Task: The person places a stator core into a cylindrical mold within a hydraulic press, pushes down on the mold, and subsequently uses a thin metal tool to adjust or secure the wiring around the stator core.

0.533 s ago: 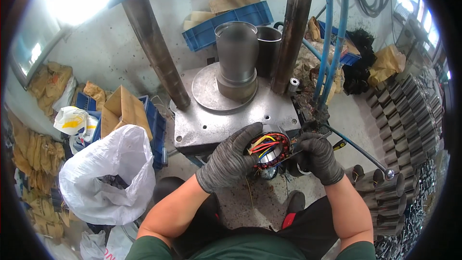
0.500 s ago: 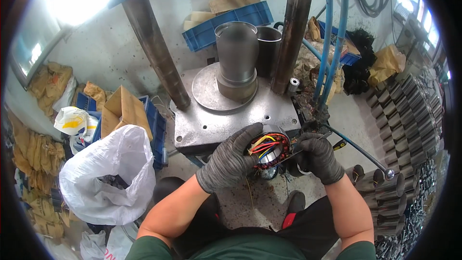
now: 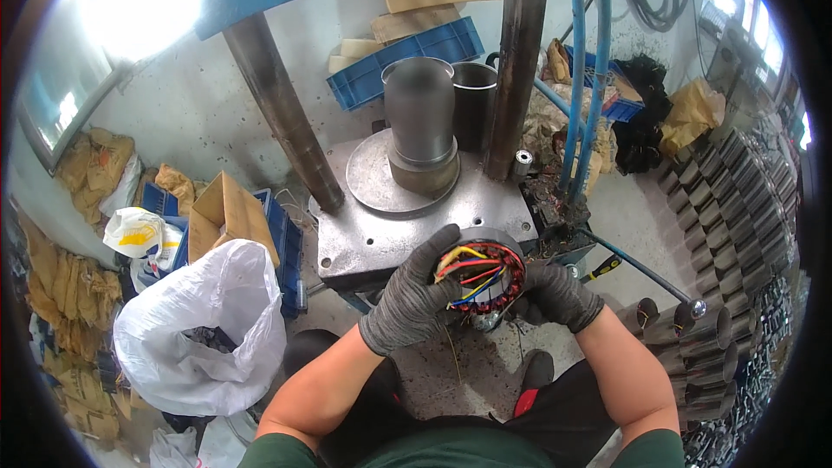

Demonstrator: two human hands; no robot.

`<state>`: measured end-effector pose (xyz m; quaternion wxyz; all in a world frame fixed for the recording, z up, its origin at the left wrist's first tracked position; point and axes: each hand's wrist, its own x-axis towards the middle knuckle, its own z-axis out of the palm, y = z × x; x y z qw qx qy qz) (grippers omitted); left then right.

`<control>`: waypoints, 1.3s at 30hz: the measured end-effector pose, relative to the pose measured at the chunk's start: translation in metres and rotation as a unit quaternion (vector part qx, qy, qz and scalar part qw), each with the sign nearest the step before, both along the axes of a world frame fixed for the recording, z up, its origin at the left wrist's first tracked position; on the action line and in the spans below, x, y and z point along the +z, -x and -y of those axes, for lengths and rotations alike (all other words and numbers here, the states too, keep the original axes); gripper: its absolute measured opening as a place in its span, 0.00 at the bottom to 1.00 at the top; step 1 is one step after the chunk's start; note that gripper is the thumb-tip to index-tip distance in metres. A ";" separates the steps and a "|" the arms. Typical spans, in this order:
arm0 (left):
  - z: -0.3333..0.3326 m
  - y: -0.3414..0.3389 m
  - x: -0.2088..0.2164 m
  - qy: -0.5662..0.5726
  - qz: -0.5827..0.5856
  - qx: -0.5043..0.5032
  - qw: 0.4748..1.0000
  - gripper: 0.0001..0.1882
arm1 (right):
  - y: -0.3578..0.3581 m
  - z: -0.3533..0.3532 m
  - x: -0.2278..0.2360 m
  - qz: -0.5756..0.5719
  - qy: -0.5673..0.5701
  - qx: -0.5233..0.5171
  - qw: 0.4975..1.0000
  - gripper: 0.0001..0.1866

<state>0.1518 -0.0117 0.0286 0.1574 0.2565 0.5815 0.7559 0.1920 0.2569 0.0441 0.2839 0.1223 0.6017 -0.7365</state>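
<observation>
Between my hands is a motor stator (image 3: 511,273), a metal ring wound with dark-red laced windings and with red, yellow and blue lead wires inside. Its open wire side is tilted toward me. My left hand (image 3: 412,295), in a grey knit glove, grips its left side, with the thumb near the wires. My gloved right hand (image 3: 562,296) is curled against the stator's right side, and some of its fingers are hidden behind the ring. Beyond the hands, a grey metal cylinder (image 3: 420,113) stands upright on a round plate (image 3: 368,178) on the press bed (image 3: 407,238).
Two steel columns (image 3: 286,113) flank the cylinder. On the left are a white sack (image 3: 156,329), a cardboard box (image 3: 230,221) and blue crates. A lever with a ball end (image 3: 698,308) juts out at right, near stacked metal tubes (image 3: 728,234). A yellow-black tool handle (image 3: 604,267) lies nearby.
The stator has turned so more of its windings face me. My right hand has moved slightly left and down against its side; the thin strip near its fingers no longer shows. The view has shifted slightly.
</observation>
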 end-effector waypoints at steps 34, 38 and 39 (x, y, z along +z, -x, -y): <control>0.003 0.004 0.027 0.191 -0.551 0.190 0.790 0.31 | -0.022 0.030 0.007 -0.381 -0.098 -0.169 0.904 0.25; -0.001 0.003 0.013 0.117 -0.348 0.067 0.928 0.34 | -0.022 0.036 0.016 -0.354 -0.026 -0.155 0.922 0.23; -0.003 0.000 0.006 0.041 -0.182 0.028 0.982 0.36 | -0.021 0.035 0.016 -0.352 -0.025 -0.153 0.923 0.23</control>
